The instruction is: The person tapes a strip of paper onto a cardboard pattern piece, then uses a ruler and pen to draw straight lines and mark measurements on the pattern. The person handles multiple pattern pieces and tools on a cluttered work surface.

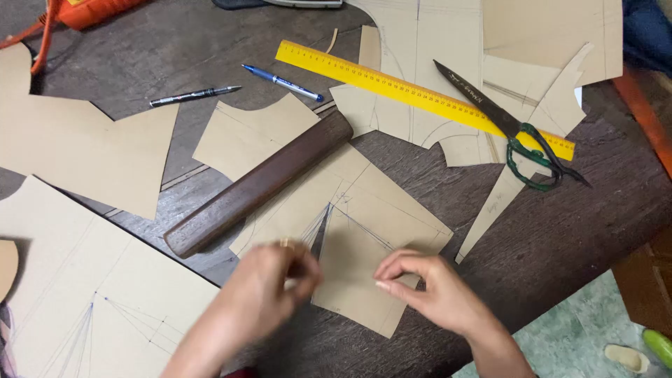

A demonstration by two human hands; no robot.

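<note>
A: where's the paper pattern piece point(353, 276) at?

B: flat on the wooden table point(210, 49), under both hands. Right hand point(435, 288) pinches its edge, fingers narrow. Left hand point(269, 283) is on it too, but blurry, can't tell its grip. Dark wooden bar point(259, 183) weighs down the far end.

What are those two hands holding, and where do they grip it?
A brown paper pattern piece lying on the table. The right hand pinches its right edge; the left hand is at its left edge, too blurred to confirm a grip.
</note>
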